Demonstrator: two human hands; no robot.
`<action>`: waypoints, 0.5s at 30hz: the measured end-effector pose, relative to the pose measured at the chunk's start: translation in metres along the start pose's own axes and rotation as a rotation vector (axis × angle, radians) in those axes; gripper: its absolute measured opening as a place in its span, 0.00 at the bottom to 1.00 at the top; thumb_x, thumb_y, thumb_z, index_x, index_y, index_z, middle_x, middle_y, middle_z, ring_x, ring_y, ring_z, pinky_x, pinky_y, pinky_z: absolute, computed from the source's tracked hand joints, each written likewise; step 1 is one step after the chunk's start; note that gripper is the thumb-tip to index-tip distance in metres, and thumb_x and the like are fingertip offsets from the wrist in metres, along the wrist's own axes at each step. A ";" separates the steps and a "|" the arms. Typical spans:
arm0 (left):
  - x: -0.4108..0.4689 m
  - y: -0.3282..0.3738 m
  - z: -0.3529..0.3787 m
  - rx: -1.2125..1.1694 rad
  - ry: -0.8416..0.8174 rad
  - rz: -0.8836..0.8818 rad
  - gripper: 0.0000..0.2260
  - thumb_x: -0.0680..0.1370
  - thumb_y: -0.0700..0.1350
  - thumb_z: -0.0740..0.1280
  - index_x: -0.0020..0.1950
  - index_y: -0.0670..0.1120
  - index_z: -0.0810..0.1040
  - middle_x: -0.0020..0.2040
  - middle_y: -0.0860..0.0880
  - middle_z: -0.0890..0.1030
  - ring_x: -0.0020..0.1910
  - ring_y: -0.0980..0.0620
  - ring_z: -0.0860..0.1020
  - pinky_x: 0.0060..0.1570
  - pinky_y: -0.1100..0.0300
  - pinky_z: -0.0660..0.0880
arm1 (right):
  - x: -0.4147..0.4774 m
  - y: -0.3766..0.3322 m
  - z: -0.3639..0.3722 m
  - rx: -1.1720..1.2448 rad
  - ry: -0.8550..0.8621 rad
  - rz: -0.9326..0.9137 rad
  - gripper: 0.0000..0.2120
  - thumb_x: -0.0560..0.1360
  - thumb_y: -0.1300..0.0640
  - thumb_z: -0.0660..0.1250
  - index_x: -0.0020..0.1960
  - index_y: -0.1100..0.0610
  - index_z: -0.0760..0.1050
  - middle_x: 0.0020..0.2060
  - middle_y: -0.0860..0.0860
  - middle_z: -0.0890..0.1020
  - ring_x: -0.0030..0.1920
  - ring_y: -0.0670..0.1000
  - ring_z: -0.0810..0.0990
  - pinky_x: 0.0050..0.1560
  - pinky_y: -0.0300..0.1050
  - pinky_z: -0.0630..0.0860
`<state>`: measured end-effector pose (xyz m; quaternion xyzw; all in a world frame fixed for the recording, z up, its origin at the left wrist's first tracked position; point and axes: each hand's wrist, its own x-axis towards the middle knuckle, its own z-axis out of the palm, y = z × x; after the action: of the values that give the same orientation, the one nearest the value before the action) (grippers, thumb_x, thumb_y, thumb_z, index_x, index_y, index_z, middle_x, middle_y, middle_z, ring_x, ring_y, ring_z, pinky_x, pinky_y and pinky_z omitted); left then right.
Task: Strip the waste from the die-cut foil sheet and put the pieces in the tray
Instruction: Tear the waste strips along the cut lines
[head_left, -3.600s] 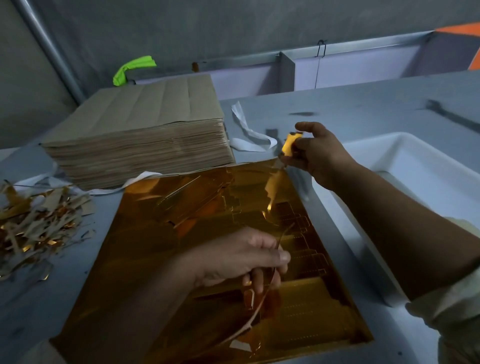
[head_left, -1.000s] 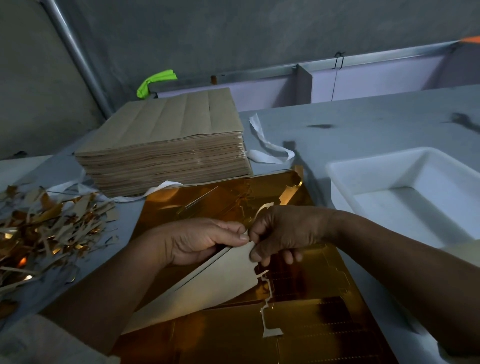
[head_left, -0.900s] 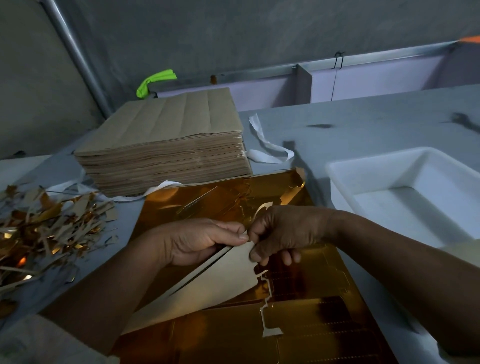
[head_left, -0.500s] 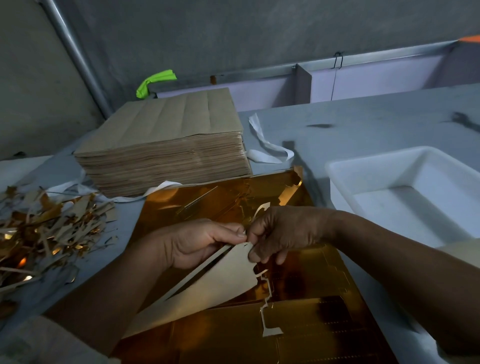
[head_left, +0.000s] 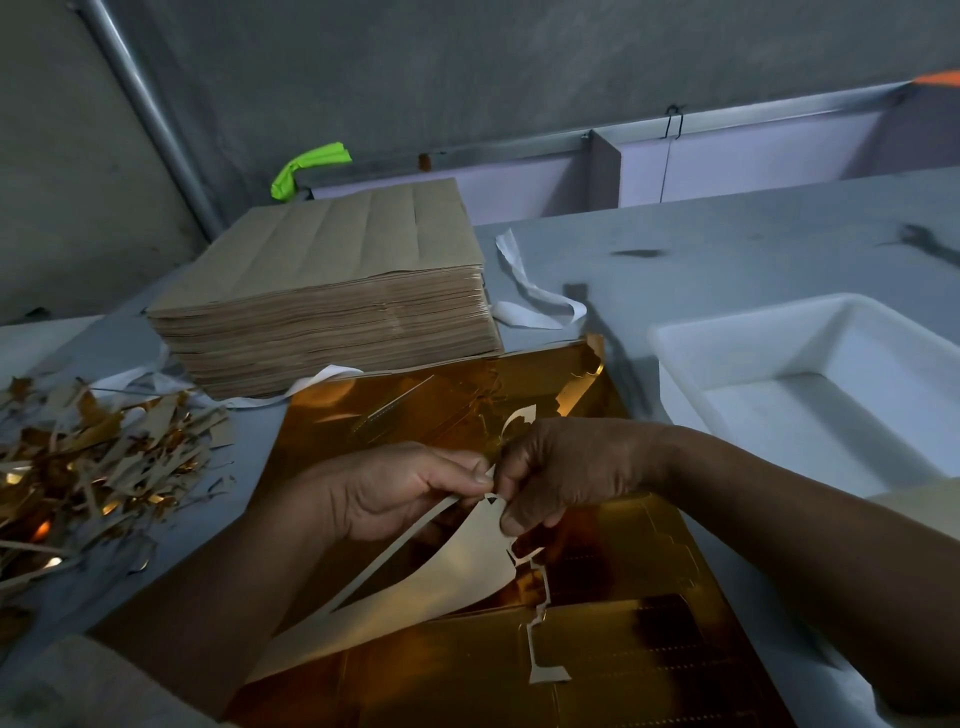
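A gold die-cut foil sheet (head_left: 597, 649) lies flat on the grey table in front of me. Part of it is lifted and curled back, showing its pale underside as a foil piece (head_left: 447, 566). My left hand (head_left: 395, 488) pinches a thin waste strip (head_left: 405, 540) that runs along the piece's edge. My right hand (head_left: 566, 467) pinches the top corner of the lifted piece, fingertips almost touching those of the left. A narrow jagged strip (head_left: 537, 644) hangs from the piece onto the sheet. The white tray (head_left: 779, 332) stands at the right.
A tall stack of brown card sheets (head_left: 332, 301) sits behind the foil sheet. A heap of gold and tan waste scraps (head_left: 88, 467) covers the table at the left. White paper bands (head_left: 530, 296) lie by the stack. A wall and metal rail run behind.
Both hands came together on the lifted piece. Over the last second the thin strip in my left hand has peeled further away, opening a wider gap beside the piece.
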<state>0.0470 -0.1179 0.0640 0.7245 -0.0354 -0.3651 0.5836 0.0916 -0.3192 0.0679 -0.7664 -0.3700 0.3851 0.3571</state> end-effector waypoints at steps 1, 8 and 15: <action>0.000 -0.001 0.000 0.010 0.011 -0.004 0.07 0.72 0.47 0.66 0.35 0.49 0.74 0.34 0.54 0.74 0.32 0.59 0.74 0.32 0.65 0.72 | 0.000 -0.001 0.000 -0.008 -0.001 0.001 0.08 0.75 0.59 0.72 0.40 0.48 0.80 0.41 0.42 0.81 0.40 0.35 0.81 0.48 0.40 0.80; -0.001 -0.002 -0.002 0.019 -0.013 -0.024 0.06 0.72 0.46 0.68 0.37 0.49 0.73 0.34 0.54 0.74 0.33 0.60 0.74 0.34 0.65 0.73 | -0.001 -0.002 0.000 -0.060 -0.007 0.000 0.07 0.75 0.58 0.72 0.41 0.47 0.80 0.44 0.41 0.79 0.40 0.33 0.79 0.43 0.35 0.78; -0.001 -0.003 -0.005 -0.028 -0.023 -0.023 0.05 0.72 0.44 0.67 0.36 0.48 0.74 0.35 0.52 0.75 0.35 0.58 0.75 0.36 0.64 0.73 | -0.003 -0.003 0.001 -0.164 -0.003 0.014 0.03 0.75 0.55 0.72 0.43 0.49 0.80 0.53 0.49 0.80 0.52 0.43 0.80 0.48 0.38 0.77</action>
<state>0.0480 -0.1123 0.0627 0.7124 -0.0289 -0.3807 0.5889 0.0884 -0.3204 0.0711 -0.7950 -0.3956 0.3571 0.2897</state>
